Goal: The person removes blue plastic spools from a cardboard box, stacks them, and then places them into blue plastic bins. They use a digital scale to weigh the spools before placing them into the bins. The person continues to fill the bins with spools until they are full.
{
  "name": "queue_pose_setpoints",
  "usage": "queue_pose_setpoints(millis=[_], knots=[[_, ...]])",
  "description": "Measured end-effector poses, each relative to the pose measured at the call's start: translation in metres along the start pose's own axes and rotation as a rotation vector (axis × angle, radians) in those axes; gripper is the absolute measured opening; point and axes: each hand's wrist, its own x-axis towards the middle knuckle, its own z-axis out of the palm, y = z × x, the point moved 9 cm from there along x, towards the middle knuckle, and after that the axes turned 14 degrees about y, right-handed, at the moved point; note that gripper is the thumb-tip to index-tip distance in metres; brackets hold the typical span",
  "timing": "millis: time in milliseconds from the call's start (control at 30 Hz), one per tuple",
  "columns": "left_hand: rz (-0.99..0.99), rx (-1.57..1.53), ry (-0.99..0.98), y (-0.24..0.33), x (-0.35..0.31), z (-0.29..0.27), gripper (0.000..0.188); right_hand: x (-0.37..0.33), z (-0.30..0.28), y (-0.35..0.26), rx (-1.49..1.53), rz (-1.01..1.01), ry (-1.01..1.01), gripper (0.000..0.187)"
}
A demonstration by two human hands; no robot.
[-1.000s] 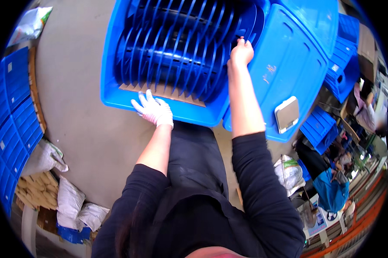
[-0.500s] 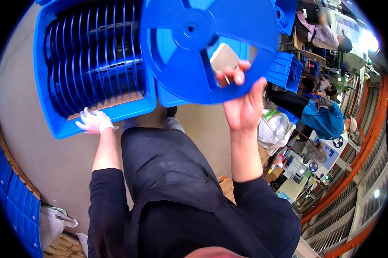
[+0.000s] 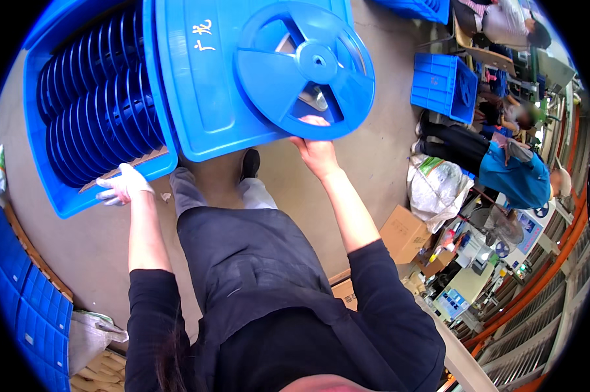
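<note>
My right hand (image 3: 316,155) grips the near rim of a large blue plastic reel (image 3: 267,81), with fingertips showing at one of its cut-out windows. The reel lies over the right part of a blue lid-like panel (image 3: 203,121) with white handwriting on it; whether it touches is hard to tell. Something pale shows through the windows. At the left, a blue bin (image 3: 166,85) holds rows of dark blue reels (image 3: 102,127) standing on edge, with brown cardboard along the near side. My gloved left hand (image 3: 126,185) is at that bin's near rim, fingers spread and holding nothing.
Blue crates (image 3: 27,320) are stacked at the lower left beside a white sack (image 3: 93,336). To the right are a blue crate (image 3: 432,81), a plastic-wrapped bundle (image 3: 437,193) and a cardboard box (image 3: 404,234). A person in a teal top (image 3: 514,176) stands beyond, near workbenches and machines.
The reel has moved down and away from me, over the panel, and looks smaller. My right hand has travelled with it, still gripping. My left hand stays by the bin's rim. The view has shifted.
</note>
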Motion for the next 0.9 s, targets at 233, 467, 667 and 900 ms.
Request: queue_pose_setpoints(millis=[233,467,667,900], knots=[[-0.102,-0.007,-0.047,0.009,-0.028,0.003,0.072,-0.009,0.019,0.046,-0.094,-0.075,0.066,0.037],[-0.098,-0.042,-0.033,0.02,-0.038,0.003,0.066,-0.019,0.023,0.074,-0.064,-0.083,0.081,0.044],[-0.085,-0.037,-0.043,0.028,-0.043,0.002,0.067,-0.019,0.022,0.083,-0.168,-0.028,0.122,0.049],[-0.061,-0.028,0.002,0.032,-0.043,0.003,0.065,-0.038,0.021,0.08,-0.3,-0.099,0.12,0.045]])
